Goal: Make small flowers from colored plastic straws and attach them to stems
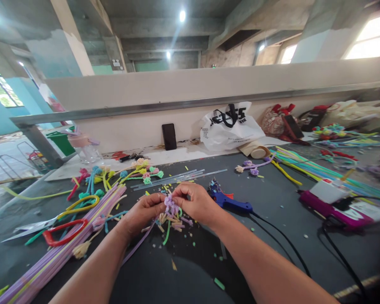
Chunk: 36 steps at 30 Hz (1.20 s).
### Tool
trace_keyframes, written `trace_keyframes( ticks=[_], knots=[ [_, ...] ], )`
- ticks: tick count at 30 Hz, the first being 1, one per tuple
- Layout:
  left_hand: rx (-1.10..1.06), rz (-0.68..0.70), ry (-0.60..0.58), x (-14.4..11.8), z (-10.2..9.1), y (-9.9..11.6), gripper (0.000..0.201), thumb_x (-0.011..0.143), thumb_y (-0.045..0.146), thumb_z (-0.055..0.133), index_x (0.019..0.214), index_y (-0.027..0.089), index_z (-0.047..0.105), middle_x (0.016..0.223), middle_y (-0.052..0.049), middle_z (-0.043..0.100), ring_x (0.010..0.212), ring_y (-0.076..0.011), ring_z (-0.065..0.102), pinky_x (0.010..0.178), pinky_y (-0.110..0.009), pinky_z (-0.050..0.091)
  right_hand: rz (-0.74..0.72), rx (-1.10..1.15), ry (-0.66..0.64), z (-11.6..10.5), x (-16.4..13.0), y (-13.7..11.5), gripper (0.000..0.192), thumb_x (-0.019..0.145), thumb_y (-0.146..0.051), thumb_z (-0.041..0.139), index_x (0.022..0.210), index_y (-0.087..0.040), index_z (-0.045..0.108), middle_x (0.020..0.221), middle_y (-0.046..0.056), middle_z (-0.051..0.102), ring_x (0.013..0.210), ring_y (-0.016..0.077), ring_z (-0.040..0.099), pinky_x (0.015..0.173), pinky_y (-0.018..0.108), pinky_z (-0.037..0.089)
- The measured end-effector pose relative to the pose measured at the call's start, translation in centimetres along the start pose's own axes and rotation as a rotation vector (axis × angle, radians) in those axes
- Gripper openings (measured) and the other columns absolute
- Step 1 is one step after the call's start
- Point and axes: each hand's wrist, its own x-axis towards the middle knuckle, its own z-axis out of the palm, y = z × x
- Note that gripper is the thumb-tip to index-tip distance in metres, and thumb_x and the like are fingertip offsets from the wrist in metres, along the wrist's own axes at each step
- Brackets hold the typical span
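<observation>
A small purple pipe-cleaner flower [170,206] — light, soft and easily bent, it seemed — was pinched just above the dark table [272,219] between left hand [142,215] and right hand [194,202], best gripped at its twisted stem.

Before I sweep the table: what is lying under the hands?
Under the left hand and right hand, which pinch a purple pipe-cleaner flower, lie cut pipe-cleaner scraps on the dark table. Anything directly beneath the palms is covered.
</observation>
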Motion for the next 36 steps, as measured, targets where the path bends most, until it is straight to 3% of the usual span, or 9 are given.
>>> trace_keyframes(
  ticks=[8,17,22,29,33,36],
  knots=[
    [-0.095,-0.048,-0.019,-0.1,0.0,0.3,0.023,0.067,0.031,0.070,0.082,0.014,0.065,0.070,-0.002,0.060,0.065,-0.0128,0.053,0.063,-0.024,0.040,-0.102,-0.032,0.021,-0.1,-0.1,0.1,0.008,0.071,-0.009,0.061,0.069,-0.016,0.064,0.063,0.000,0.057,0.060,0.0110,0.051,0.058,0.022,0.039],
    [-0.058,0.069,0.022,0.2,0.1,0.0,0.017,0.067,0.030,0.070,0.069,0.013,0.064,0.067,0.001,0.051,0.061,-0.0096,0.043,0.058,-0.022,0.033,-0.180,-0.062,0.042,0.2,-0.2,0.0,0.009,0.073,-0.013,0.061,0.065,-0.017,0.061,0.061,0.000,0.057,0.059,0.0112,0.051,0.061,0.024,0.038],
    [-0.017,0.147,0.030,0.0,0.4,0.4,0.014,0.068,0.027,0.068,0.067,0.013,0.065,0.069,0.000,0.052,0.065,-0.0107,0.044,0.062,-0.023,0.034,-0.157,-0.147,0.100,0.6,-0.5,-0.5,0.012,0.070,-0.009,0.060,0.061,-0.017,0.056,0.058,-0.002,0.055,0.059,0.0112,0.050,0.069,0.028,0.037],
    [0.032,0.192,0.029,-0.1,0.4,0.8,0.012,0.069,0.024,0.068,0.065,0.013,0.065,0.067,-0.001,0.053,0.065,-0.0113,0.045,0.063,-0.023,0.034,-0.070,-0.133,0.099,1.0,-0.6,-0.8,0.013,0.069,-0.009,0.061,0.059,-0.017,0.056,0.057,-0.002,0.054,0.058,0.0112,0.049,0.061,0.025,0.037],
    [-0.039,0.158,0.030,-0.2,0.6,0.7,0.011,0.067,0.023,0.069,0.065,0.014,0.065,0.067,0.000,0.053,0.064,-0.0111,0.045,0.063,-0.024,0.035,-0.045,0.029,0.106,0.7,-0.4,-1.0,0.011,0.072,-0.012,0.059,0.062,-0.017,0.059,0.062,0.000,0.056,0.061,0.0119,0.051,0.059,0.024,0.038],
    [-0.086,0.198,0.115,-0.1,0.6,0.5,0.009,0.066,0.023,0.070,0.067,0.015,0.065,0.068,0.001,0.053,0.063,-0.0100,0.045,0.062,-0.023,0.035,0.076,0.240,0.210,0.5,-0.3,-1.1,0.007,0.075,-0.017,0.056,0.068,-0.017,0.058,0.068,0.000,0.055,0.066,0.0128,0.051,0.060,0.024,0.038]
  ],
)
